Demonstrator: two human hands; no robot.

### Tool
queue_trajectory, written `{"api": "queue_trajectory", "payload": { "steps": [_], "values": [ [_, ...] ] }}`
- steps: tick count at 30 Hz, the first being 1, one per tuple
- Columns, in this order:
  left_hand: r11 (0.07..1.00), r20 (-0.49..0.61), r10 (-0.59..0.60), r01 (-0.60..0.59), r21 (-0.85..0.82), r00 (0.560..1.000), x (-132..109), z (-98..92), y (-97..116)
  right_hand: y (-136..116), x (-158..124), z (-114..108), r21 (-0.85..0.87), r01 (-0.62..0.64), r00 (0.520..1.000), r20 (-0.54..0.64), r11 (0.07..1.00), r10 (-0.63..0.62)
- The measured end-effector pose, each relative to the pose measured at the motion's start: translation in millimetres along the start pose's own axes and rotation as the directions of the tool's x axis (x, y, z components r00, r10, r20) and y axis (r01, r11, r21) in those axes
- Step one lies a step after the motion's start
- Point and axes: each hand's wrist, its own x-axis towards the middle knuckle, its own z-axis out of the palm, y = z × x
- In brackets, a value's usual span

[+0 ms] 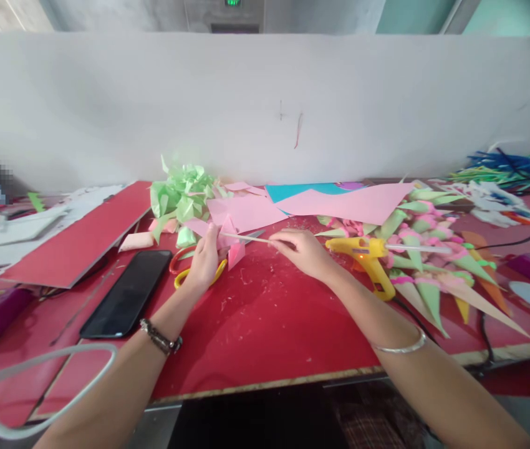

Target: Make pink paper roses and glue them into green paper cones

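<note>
Between my two hands runs a thin pale stick (249, 237), roughly level. My left hand (205, 257) is closed around a folded pink paper piece (236, 252) at the stick's left end. The fingertips of my right hand (300, 249) pinch the stick's other end. Below and beside my left hand lie scissors (181, 275) with red and yellow handles, partly hidden by the hand; their blades point right. A yellow glue gun (363, 254) with a glowing orange light rests to the right of my right hand, a glue stick in its back.
Pink paper sheets (250, 211) and crumpled green tissue (185, 190) lie behind my hands. A black phone (127, 293) is at left, beside a red board (87, 234). Several pink and green paper cones (426, 249) pile at right. A white cable (45, 355) loops at lower left.
</note>
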Motion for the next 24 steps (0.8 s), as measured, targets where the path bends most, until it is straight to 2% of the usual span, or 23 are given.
{"api": "queue_trajectory", "payload": {
  "steps": [2,3,6,8,12,18,20,24],
  "values": [
    [0.994,0.060,0.043,-0.048,0.100,0.997,0.3,-1.0,-2.0,1.2,0.4,-0.8,-0.035,0.027,1.000,0.006,0.999,-0.027],
    [0.977,0.097,0.095,-0.112,0.180,0.991,0.5,-1.7,-3.0,1.7,0.5,-1.2,-0.058,0.036,0.999,0.007,0.998,-0.035],
    [0.857,0.220,0.235,-0.309,0.413,0.947,0.0,-3.5,-5.2,1.9,0.1,-1.2,-0.123,0.061,0.998,0.006,0.991,-0.061],
    [0.801,0.291,0.236,-0.355,0.482,0.927,-1.5,-3.7,-5.4,0.5,-0.7,-0.1,-0.149,0.072,0.997,0.011,0.986,-0.072],
    [0.776,0.407,0.221,-0.413,0.478,0.886,-5.4,-1.7,-4.5,-5.8,-2.8,5.7,-0.100,0.083,0.995,0.057,0.991,-0.078],
    [0.739,0.487,0.288,-0.515,0.434,0.824,-8.5,2.7,-4.3,-12.0,-3.7,15.3,0.074,0.035,0.988,0.146,0.997,-0.045],
    [0.726,0.479,0.308,-0.528,0.440,0.822,-9.4,3.5,-3.8,-11.4,-3.3,15.3,0.071,0.034,0.990,0.135,0.997,-0.043],
    [0.719,0.425,0.316,-0.506,0.476,0.849,-9.3,2.2,-2.2,-8.0,-2.0,10.7,0.008,0.067,0.992,0.109,0.998,-0.067]
  ]
}}
